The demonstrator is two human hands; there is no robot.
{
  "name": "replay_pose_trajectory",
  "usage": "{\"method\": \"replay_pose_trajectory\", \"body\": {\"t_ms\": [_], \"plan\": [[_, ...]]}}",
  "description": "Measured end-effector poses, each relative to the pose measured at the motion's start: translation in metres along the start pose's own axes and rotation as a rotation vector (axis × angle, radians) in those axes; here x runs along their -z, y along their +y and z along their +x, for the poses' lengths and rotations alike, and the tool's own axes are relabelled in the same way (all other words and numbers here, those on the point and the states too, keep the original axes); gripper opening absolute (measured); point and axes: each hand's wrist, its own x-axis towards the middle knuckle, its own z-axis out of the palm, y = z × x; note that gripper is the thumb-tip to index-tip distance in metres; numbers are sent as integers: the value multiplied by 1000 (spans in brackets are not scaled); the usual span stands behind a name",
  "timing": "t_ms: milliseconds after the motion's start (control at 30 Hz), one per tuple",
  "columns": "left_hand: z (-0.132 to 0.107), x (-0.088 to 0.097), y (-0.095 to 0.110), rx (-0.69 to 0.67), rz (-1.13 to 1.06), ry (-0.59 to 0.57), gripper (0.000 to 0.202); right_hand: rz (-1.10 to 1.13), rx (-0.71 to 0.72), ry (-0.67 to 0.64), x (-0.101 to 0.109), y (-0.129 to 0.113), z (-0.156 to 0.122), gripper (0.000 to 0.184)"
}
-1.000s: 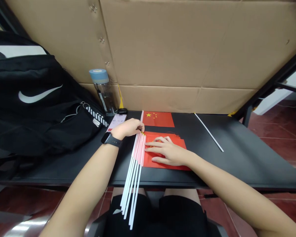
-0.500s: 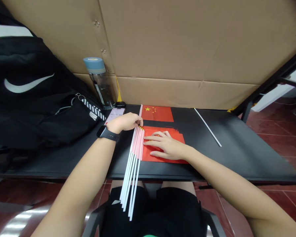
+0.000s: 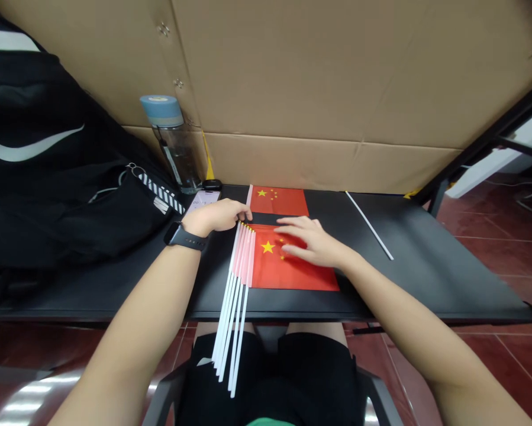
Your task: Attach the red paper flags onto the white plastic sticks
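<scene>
A stack of small red flags (image 3: 294,273) with yellow stars lies flat, their white sticks (image 3: 234,316) fanned side by side and reaching over the table's near edge. My left hand (image 3: 221,215), a dark watch on its wrist, is curled at the gold-tipped upper ends of these sticks; its fingertips are partly hidden. Over the stack's upper right part, my right hand (image 3: 312,241) is open with fingers stretched and apart, holding nothing. Whether it touches the cloth I cannot tell. Behind the stack lies another red flag (image 3: 286,202) with a pale sleeve along its left side.
A loose white stick (image 3: 369,226) rests on the black table (image 3: 429,272) at right. Left of my hands are a phone (image 3: 202,200), a bottle with a blue lid (image 3: 177,148) and a black bag (image 3: 65,195). A cardboard wall (image 3: 319,83) stands behind.
My right hand has drawn back to the right and upward off the stack's left part, uncovering the large yellow star. The top flag now lies flatter. My left hand stays by the stick tips.
</scene>
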Motion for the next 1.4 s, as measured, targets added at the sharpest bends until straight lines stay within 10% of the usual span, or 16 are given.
{"method": "replay_pose_trajectory", "body": {"t_ms": [267, 500, 767, 1067, 1400], "plan": [[6, -3, 4, 26, 81, 114, 37, -304, -908, 291, 43, 117, -33, 41], [19, -21, 4, 125, 69, 237, 48, -285, -1181, 179, 54, 139, -36, 44], [23, -30, 7, 303, 80, 264, 50, -466, -1116, 27, 40, 120, -22, 42], [24, -25, 18, 303, 48, 208, 56, -535, -522, 248, 27, 95, -13, 38], [27, -24, 18, 333, 34, 216, 52, -336, -176, 130, 0, 87, 5, 50]]}}
